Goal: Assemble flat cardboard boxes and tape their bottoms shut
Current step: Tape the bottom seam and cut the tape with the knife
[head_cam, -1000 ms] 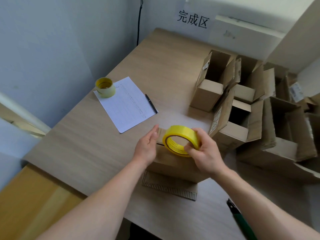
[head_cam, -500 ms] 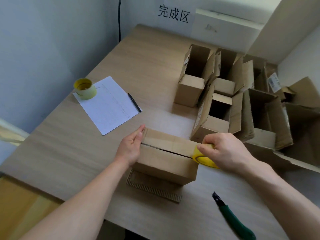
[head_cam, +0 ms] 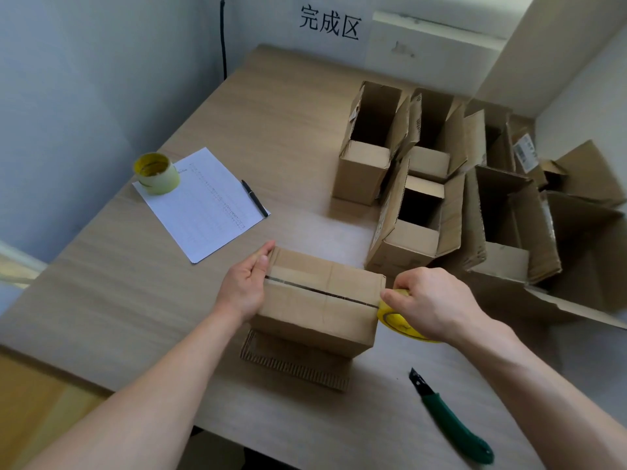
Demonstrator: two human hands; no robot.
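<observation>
A small cardboard box (head_cam: 319, 300) stands upside down near the table's front edge, its two bottom flaps closed with a dark seam between them. My left hand (head_cam: 246, 283) presses flat against the box's left end at the seam, thumb on the top edge. My right hand (head_cam: 431, 300) grips a yellow tape roll (head_cam: 397, 318) held low against the box's right end. Clear tape looks stretched along the seam, though I cannot make it out plainly. The box's lower flaps (head_cam: 295, 364) splay out on the table beneath it.
Several assembled open boxes (head_cam: 366, 157) crowd the back right of the table. A green utility knife (head_cam: 451, 422) lies at the front right. A sheet of paper (head_cam: 203, 201), a black pen (head_cam: 254, 201) and a second tape roll (head_cam: 156, 173) lie at the left.
My right hand carried the tape roll from above the box's top across to its right end and down. My left hand stayed at the left end.
</observation>
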